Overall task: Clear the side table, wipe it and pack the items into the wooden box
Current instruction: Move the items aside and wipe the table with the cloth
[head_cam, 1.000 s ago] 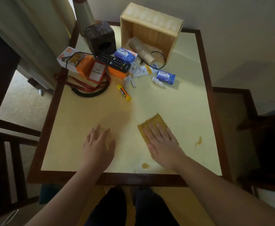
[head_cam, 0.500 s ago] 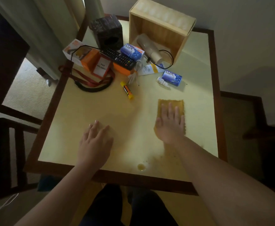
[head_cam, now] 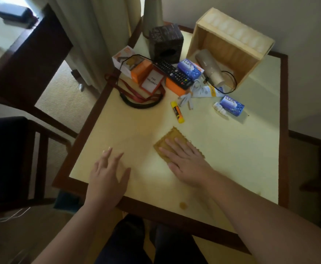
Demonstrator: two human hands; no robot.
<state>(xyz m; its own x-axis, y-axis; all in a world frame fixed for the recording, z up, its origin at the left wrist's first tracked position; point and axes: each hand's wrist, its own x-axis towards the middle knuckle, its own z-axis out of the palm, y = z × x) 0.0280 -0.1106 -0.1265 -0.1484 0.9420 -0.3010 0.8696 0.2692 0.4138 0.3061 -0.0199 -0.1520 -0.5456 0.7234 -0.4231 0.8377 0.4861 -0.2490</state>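
Cloth point(head_cam: 175, 144) lies mid-worktop point(head_cam: 232, 149) under the right hand point(head_cam: 189, 164), fingers flat and spread; left hand point(head_cam: 108, 174) braces, fingers wide. Firm overlapping strokes should reach the brown spot point(head_cam: 183, 205) near the front edge.

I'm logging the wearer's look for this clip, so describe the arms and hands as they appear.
Both forearms are bare, with no sleeves in view. The left hand and the right hand wear no gloves, and no rings, watch or bracelet show. The left hand's fingernails look pale and fairly long. Dark trousers show below the table edge.
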